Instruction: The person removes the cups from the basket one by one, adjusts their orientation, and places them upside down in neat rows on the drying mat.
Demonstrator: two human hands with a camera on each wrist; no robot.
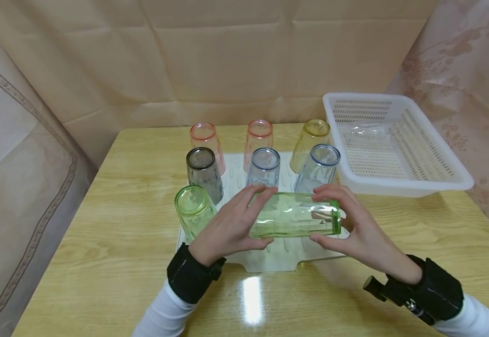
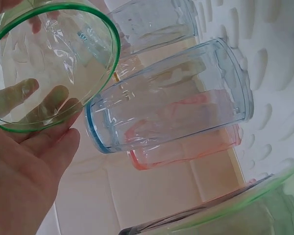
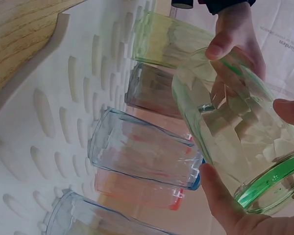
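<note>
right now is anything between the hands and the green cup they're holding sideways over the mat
Nothing visible. The left hand grips the closed end of the green cup and the right hand grips its rim end, fingers directly on it, above the white mat.

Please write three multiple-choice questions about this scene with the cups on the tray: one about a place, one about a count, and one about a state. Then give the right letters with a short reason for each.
1. Where is the white basket?
A. On the table to the right of the tray
B. On top of the cups
C. On the floor

2. How many cups stand upside down on the draining tray?
A. Three
B. Seven
C. Ten

3. How does the green cup in the hands lie?
A. Upright on the tray
B. On its side, held at both ends
C. Inside the basket

Answers:
1 A: it rests on the tabletop beside the tray's right edge.
2 B: two pink, one yellow, one grey, two blue, one green.
3 B: the left hand and the right hand hold it horizontal above the tray.
</note>
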